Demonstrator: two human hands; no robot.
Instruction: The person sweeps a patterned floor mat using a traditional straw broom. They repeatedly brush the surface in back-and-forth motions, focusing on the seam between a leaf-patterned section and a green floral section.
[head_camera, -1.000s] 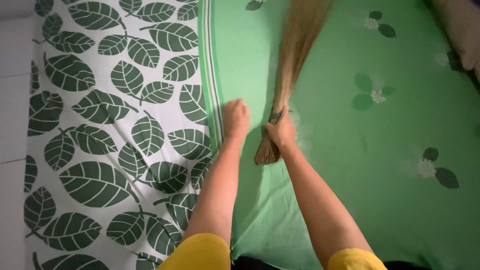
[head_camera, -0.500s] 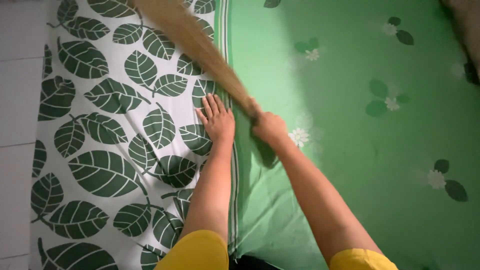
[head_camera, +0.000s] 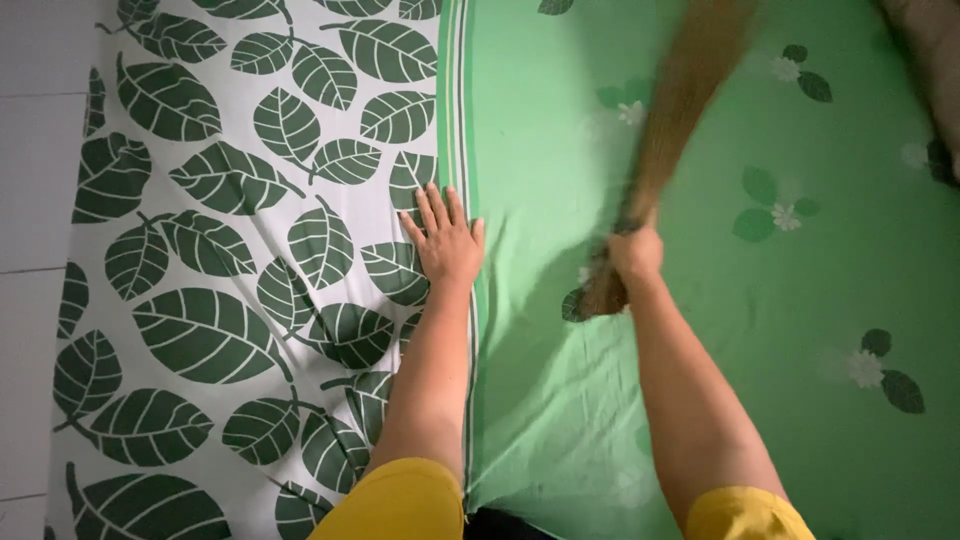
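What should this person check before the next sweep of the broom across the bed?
1. Right hand gripping the straw broom near its bound end: ok.
2. Left hand flat on the sheet, fingers spread: ok.
3. Left hand out of the broom's way: ok, they are apart.
4. Green part of the sheet lying smooth: not ok, creases near the hands.
5. Broom tips touching the sheet: cannot tell, blurred.
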